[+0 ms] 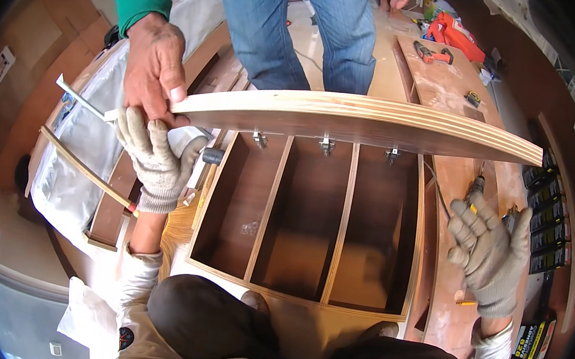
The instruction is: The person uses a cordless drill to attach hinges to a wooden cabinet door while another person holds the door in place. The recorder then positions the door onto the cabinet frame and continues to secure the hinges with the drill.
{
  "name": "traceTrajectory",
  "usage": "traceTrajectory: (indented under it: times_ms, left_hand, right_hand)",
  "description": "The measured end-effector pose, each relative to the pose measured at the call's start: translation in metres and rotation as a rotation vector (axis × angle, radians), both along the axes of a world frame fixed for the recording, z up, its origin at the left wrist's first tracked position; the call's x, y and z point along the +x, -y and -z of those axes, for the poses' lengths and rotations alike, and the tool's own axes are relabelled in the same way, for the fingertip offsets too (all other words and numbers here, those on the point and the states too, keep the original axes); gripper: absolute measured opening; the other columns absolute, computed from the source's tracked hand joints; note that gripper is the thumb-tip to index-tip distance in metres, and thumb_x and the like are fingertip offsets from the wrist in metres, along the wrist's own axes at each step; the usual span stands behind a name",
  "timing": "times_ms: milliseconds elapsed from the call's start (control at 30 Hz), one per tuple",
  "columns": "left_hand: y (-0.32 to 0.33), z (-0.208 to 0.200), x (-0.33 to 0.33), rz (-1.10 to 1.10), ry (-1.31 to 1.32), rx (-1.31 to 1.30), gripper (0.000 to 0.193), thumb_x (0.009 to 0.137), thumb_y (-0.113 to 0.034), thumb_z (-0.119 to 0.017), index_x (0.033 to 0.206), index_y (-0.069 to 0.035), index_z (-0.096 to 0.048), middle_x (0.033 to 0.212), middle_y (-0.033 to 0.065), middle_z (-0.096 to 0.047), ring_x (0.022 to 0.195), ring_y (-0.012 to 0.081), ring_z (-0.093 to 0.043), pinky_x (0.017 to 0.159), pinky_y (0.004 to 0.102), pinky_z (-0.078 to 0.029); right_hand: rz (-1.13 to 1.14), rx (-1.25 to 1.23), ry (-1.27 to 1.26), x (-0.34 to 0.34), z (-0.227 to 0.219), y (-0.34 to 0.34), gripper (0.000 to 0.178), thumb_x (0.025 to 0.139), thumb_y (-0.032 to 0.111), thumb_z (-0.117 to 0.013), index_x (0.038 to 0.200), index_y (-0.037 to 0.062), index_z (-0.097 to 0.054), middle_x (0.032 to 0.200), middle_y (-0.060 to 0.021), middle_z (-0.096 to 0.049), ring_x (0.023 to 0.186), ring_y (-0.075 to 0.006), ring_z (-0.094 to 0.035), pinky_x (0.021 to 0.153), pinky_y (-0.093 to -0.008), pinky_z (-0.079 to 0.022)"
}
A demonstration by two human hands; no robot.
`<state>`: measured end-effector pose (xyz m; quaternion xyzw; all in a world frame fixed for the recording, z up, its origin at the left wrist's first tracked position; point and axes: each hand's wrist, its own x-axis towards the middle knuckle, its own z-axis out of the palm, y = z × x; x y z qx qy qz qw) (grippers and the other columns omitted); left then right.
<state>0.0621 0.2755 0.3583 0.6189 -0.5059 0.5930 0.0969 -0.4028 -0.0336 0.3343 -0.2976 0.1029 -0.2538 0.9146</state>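
Note:
A wooden cabinet with three long compartments lies in front of me. Above its far side a dark-faced panel with a pale layered edge is raised. Metal hinges show between the panel and the cabinet. My left hand, in a grey-white work glove, has its fingers stretched toward the panel's left end, beside a co-worker's hand that grips that end; whether my fingertips touch the panel I cannot tell. My right hand, gloved too, is open, palm up, close to a power drill, holding nothing.
Opposite me stands a co-worker in jeans. A hammer shows beside my left hand. On the right-hand board lies a yellow pencil; farther back are a red power tool and a tape measure. Black cases line the right side.

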Motion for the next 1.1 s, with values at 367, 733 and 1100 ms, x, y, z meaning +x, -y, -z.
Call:
traceTrajectory:
  times_ms: [367, 733, 1100]
  left_hand:
    - [0.015, -0.014, 0.039, 0.153, -0.405, -0.275, 0.129, 0.069, -0.043, -0.093, 0.163, -0.003, -0.014, 0.161, 0.0281, -0.028, 0.147, 0.0457, -0.034, 0.121, 0.0526, -0.027]
    - [0.045, -0.042, 0.07, 0.008, -0.564, -0.33, 0.149, 0.052, -0.05, -0.101, 0.159, 0.008, -0.013, 0.144, 0.029, -0.049, 0.134, 0.0426, -0.049, 0.116, 0.0504, -0.034]
    - [0.091, -0.08, 0.114, 0.165, -0.6, -0.152, 0.124, 0.072, -0.064, -0.084, 0.161, -0.004, -0.022, 0.152, 0.0252, -0.043, 0.142, 0.0439, -0.041, 0.119, 0.0483, -0.033]
  right_hand:
    - [0.19, -0.312, -0.179, 0.029, -0.069, 0.05, 0.08, 0.107, 0.056, -0.044, 0.14, -0.0165, -0.037, 0.133, -0.0336, -0.059, 0.118, -0.0383, -0.067, 0.096, -0.05, -0.061]
    - [0.116, -0.457, -0.251, 0.072, -0.113, 0.068, 0.083, 0.106, 0.053, -0.049, 0.148, -0.0137, -0.024, 0.13, -0.0391, -0.055, 0.112, -0.0428, -0.069, 0.086, -0.0464, -0.066]
    - [0.479, -1.143, -0.884, 0.118, -0.106, 0.163, 0.035, 0.098, 0.048, -0.07, 0.095, 0.0144, -0.061, 0.061, 0.0032, -0.058, 0.044, -0.0091, -0.053, 0.048, -0.0252, -0.047]
